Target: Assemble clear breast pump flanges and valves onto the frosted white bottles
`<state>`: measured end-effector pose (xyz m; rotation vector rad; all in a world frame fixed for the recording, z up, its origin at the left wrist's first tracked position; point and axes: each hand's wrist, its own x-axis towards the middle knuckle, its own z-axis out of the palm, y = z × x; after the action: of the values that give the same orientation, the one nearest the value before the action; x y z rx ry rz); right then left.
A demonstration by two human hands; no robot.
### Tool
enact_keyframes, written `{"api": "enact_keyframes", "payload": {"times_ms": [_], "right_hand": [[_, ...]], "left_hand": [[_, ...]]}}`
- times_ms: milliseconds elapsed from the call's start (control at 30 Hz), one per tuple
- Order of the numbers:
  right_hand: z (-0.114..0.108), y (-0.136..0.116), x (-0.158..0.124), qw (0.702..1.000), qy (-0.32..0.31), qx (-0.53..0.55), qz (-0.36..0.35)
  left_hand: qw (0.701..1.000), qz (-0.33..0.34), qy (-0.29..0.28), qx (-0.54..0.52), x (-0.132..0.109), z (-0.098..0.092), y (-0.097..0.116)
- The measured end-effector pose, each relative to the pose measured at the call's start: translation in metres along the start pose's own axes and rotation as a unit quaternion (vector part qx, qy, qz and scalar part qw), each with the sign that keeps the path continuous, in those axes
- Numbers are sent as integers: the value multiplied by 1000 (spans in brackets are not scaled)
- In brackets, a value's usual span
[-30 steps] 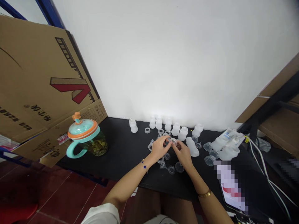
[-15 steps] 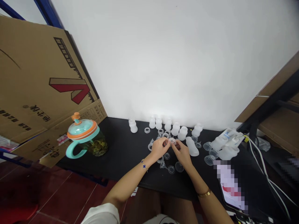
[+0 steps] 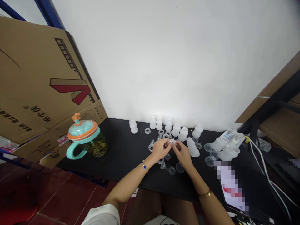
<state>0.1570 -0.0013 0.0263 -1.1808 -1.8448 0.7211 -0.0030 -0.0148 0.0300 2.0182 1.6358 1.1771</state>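
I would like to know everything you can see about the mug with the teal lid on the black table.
The mug stands upright on the black table, left of the person's hands. Its body looks like clear, greenish glass or plastic and holds yellow-green leaves, perhaps in liquid. A domed teal lid with an orange rim and a small orange knob closes the top. A teal loop handle curves out at the left. A cardboard sheet rises behind it; whether they touch cannot be told.
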Motion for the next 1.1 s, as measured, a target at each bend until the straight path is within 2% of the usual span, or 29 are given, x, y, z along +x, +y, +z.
{"api": "enact_keyframes", "payload": {"times_ms": [1100], "right_hand": [[0, -1, -1, 1000, -3, 8, -10]], "left_hand": [[1000, 2, 12, -29, -1, -2, 1]]}}
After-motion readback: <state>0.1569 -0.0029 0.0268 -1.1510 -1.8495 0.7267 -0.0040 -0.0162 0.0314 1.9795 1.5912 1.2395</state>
